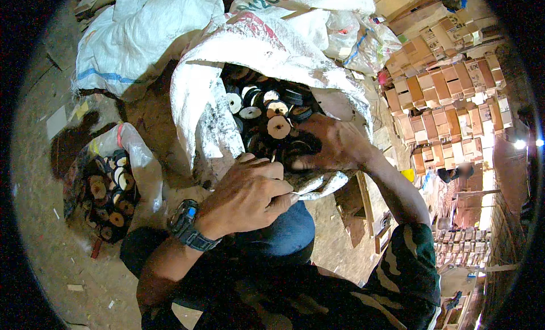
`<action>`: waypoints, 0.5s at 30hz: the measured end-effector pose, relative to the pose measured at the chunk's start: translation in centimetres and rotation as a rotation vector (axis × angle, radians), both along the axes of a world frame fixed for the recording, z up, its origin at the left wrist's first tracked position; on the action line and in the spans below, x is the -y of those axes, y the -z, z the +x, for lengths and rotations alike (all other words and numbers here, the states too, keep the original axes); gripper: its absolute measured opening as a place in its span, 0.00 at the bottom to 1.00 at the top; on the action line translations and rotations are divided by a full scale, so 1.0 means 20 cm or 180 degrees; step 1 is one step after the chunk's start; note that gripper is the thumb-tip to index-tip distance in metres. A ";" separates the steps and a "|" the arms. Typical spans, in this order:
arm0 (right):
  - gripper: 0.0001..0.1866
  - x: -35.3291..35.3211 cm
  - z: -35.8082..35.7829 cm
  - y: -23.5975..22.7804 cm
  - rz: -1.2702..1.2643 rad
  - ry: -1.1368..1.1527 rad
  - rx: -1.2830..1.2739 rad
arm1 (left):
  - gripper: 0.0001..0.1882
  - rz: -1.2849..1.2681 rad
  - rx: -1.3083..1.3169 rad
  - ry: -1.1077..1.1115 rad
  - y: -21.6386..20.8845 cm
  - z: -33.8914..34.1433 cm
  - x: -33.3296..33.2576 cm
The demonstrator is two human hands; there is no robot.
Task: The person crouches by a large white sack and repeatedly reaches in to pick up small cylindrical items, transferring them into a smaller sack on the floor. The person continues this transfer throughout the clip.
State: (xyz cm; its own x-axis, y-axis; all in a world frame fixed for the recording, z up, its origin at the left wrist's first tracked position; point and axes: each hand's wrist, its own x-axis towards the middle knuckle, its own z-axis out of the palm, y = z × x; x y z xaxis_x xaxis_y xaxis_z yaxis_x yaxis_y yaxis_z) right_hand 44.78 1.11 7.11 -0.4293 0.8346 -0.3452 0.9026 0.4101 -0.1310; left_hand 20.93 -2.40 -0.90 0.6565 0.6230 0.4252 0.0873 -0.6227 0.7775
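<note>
A white woven sack (196,111) stands in front of me with its mouth folded open. Inside lie many round discs (279,127) with small centre holes, some tan-faced, some white, with black edges. My left hand (247,188), wearing a black watch (190,225) on its wrist, is closed on the sack's near rim. Over the sack's right side my right hand (329,141) reaches in among the discs. Its fingers are blurred and lost in shadow, so whether they hold a disc does not show.
A clear plastic bag (145,165) of similar discs sits on the floor at the left. Other white sacks (145,43) lie behind the open one. Rows of stacked cardboard boxes (448,83) fill the right side, with another person (457,172) near them.
</note>
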 end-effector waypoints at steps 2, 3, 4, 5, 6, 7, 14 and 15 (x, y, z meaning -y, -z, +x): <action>0.41 0.00 -0.03 0.06 -0.0054 -0.0155 0.0421 | 0.09 0.0020 -0.0116 0.0021 -0.01 0.00 0.01; 0.41 0.00 -0.03 0.09 -0.0174 -0.0036 0.0572 | 0.09 0.0026 -0.0088 0.0020 -0.01 0.00 0.01; 0.41 0.01 -0.02 0.12 -0.0232 0.0012 0.0672 | 0.10 0.0033 -0.0110 0.0007 -0.01 0.00 0.01; 0.41 0.01 -0.01 0.15 0.0031 -0.0114 0.0599 | 0.10 0.0061 -0.0173 -0.0005 -0.02 0.00 0.01; 0.41 0.03 0.00 0.18 0.0355 -0.0314 0.0470 | 0.10 0.0081 -0.0153 0.0003 -0.02 0.00 0.01; 0.40 0.04 0.01 0.20 0.0507 -0.0380 0.0514 | 0.11 0.0124 -0.0183 0.0019 -0.02 0.00 0.00; 0.37 0.09 0.04 0.17 0.0677 -0.0405 0.0140 | 0.11 0.0226 -0.0252 -0.0054 -0.01 0.00 0.01; 0.36 0.07 0.03 0.16 0.0691 -0.0542 -0.0060 | 0.11 0.0183 -0.0174 -0.0054 0.00 0.00 0.01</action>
